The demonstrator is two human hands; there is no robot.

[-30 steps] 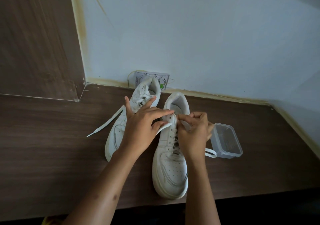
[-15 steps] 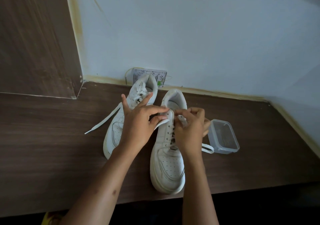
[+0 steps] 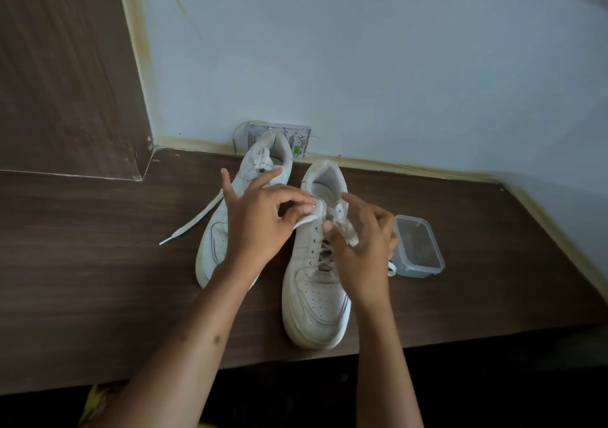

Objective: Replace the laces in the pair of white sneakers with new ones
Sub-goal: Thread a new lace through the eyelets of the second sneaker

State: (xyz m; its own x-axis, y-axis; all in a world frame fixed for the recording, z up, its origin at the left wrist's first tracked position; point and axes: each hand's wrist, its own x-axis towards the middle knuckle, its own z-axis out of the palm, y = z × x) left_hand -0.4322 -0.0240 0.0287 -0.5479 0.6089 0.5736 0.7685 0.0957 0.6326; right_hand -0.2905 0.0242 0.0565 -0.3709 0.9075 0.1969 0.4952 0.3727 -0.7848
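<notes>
Both forearms are bare, with a yellow garment [image 3: 98, 398] at the lower edge.

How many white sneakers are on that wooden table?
2. One sneaker lies nearest, under both hands at the laces; the other sneaker lies to its left, heel toward the wall, partly hidden behind the left hand.
</notes>
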